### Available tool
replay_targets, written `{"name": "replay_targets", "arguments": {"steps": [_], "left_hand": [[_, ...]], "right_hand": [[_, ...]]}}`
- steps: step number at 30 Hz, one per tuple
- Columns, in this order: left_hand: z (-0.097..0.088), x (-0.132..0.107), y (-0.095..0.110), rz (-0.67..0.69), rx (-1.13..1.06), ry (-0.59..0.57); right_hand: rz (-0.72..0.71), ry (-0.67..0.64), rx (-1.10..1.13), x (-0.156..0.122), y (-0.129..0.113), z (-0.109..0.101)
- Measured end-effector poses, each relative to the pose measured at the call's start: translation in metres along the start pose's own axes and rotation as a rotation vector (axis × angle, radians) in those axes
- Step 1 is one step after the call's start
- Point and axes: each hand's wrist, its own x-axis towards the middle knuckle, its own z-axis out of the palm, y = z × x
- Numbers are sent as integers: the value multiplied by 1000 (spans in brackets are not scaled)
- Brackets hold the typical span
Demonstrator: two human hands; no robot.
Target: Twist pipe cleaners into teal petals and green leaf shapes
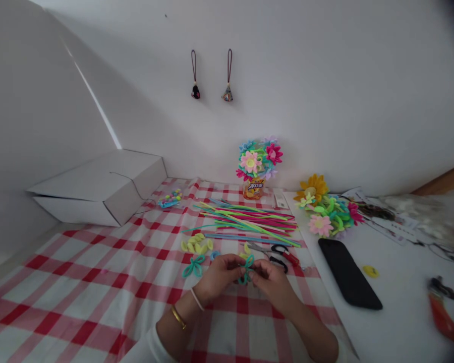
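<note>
Both hands meet over the red-and-white checked cloth (98, 282). My left hand (217, 277) and my right hand (270, 280) are closed on a teal pipe-cleaner flower (246, 268), which they pinch between their fingertips. A second teal looped piece (193, 266) lies on the cloth just left of my left hand. Several yellow loops (196, 245) sit behind it. A pile of coloured pipe cleaners (249, 222) lies further back, and scissors with red and black handles (278, 252) rest just behind my right hand.
A jar of finished flowers (258, 166) stands by the wall. A flower bunch (327, 212), a black phone (348, 275), a yellow bit (371, 271) and red pliers (442, 315) lie to the right. A white box (102, 186) sits at left.
</note>
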Motion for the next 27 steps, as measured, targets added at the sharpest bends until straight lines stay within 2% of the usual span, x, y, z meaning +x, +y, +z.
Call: {"name": "replay_targets", "arguments": {"steps": [6, 13, 22, 27], "left_hand": [[4, -3, 8, -50, 35, 9], [3, -4, 11, -92, 5, -42], [3, -5, 10, -96, 14, -44], [6, -7, 11, -99, 13, -87]], "right_hand": [[6, 37, 124, 1, -3, 0], [-105, 70, 16, -1, -4, -1], [-100, 49, 4, -2, -8, -3], [-166, 117, -75, -2, -3, -3]]}}
